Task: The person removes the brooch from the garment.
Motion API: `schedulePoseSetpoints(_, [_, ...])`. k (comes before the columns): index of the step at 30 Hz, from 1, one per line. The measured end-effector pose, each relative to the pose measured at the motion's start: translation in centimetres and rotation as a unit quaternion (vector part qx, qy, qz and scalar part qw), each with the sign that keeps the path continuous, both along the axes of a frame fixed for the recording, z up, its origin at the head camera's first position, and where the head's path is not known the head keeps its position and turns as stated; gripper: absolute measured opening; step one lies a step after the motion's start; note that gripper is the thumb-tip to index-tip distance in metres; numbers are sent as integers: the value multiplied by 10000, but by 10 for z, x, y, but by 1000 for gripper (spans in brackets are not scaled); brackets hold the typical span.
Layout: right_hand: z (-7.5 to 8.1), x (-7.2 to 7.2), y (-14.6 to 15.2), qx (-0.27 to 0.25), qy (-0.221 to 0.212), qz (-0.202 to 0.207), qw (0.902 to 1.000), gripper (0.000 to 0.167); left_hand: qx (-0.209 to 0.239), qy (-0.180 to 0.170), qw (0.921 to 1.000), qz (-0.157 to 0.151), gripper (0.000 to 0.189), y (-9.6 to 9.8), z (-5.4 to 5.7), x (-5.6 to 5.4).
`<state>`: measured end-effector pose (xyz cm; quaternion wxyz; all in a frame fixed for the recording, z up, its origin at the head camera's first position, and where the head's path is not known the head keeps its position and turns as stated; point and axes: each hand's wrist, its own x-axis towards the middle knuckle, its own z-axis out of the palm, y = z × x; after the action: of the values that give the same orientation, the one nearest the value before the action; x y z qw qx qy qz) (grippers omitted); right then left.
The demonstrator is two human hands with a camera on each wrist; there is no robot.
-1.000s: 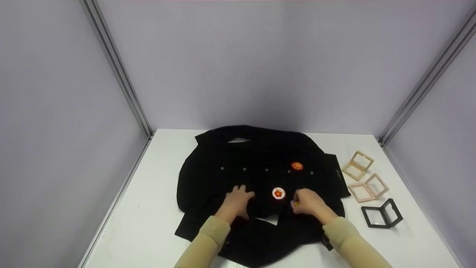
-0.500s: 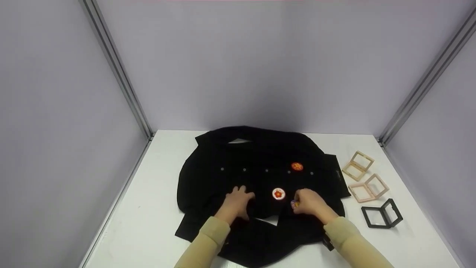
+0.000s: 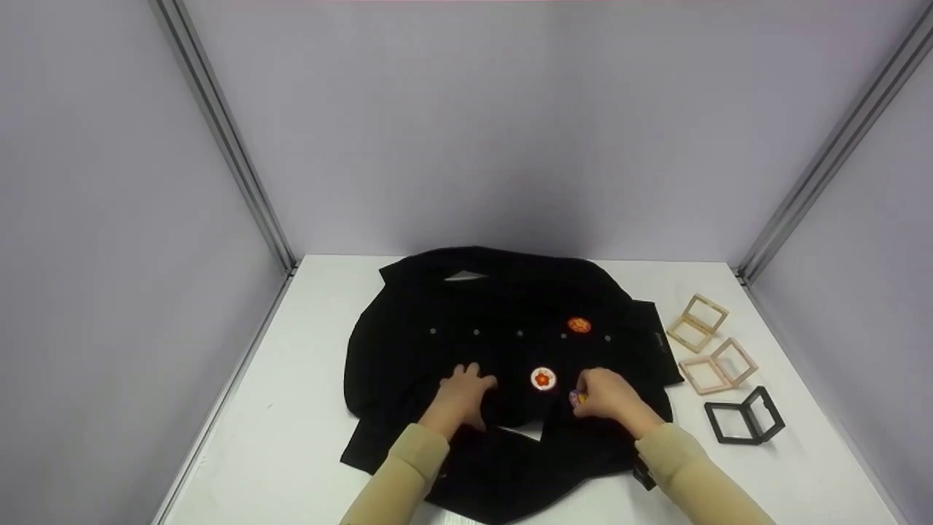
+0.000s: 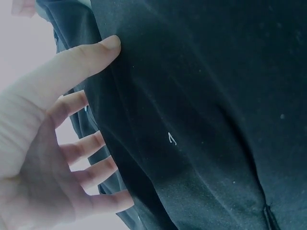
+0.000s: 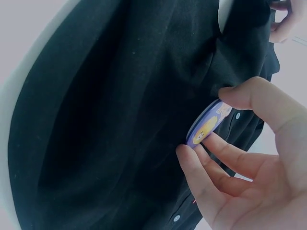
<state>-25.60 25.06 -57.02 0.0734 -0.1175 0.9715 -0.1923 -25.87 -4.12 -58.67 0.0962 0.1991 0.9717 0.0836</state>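
A black button-front shirt (image 3: 401,357) lies spread over the white table. My right hand (image 3: 606,396) is over its right half and pinches a round purple badge (image 5: 207,125) with a yellow figure, thumb at one edge and fingertips at the other. The badge stands tilted close against the cloth in the right wrist view. My left hand (image 3: 461,397) rests on the shirt with fingers spread, its thumb and fingertips touching the fabric in the left wrist view. Between the hands, a white badge with a red flower (image 3: 543,379) sits on the shirt, and an orange-red badge (image 3: 579,325) sits farther up.
Three hinged frames stand unfolded along the table's right side: a yellowish frame (image 3: 697,323), a pinkish frame (image 3: 718,367) and a black frame (image 3: 744,418). Pale walls enclose the table (image 3: 255,430). A small dark object (image 3: 643,475) shows beside the right sleeve.
Both hands keep their places on the shirt, and the right still pinches the purple badge. The whole head view has shifted very slightly.
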Motion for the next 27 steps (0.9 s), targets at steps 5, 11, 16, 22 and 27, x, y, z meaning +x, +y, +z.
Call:
schedulePoseSetpoints(5, [-36, -20, 18, -41, 269, 244, 9993, 32, 22, 0, 10000, 22, 76, 0, -1, 2])
schedulePoseSetpoints(11, [-29, -19, 15, 73, 204, 178, 9996, 33, -5, 73, 10000, -3, 74, 1, -1, 3])
schedulePoseSetpoints(16, [10, 0, -3, 176, 54, -26, 9998, 34, -56, 168, 9998, -40, 73, 1, 1, 3])
schedulePoseSetpoints(22, [22, 6, -8, 375, 215, -41, 9991, 34, -61, 205, 9998, -35, 74, 1, 2, 3])
schedulePoseSetpoints(27, [20, 5, -6, 373, 286, -21, 9989, 32, -11, 234, 9997, -53, 75, 0, -1, 4])
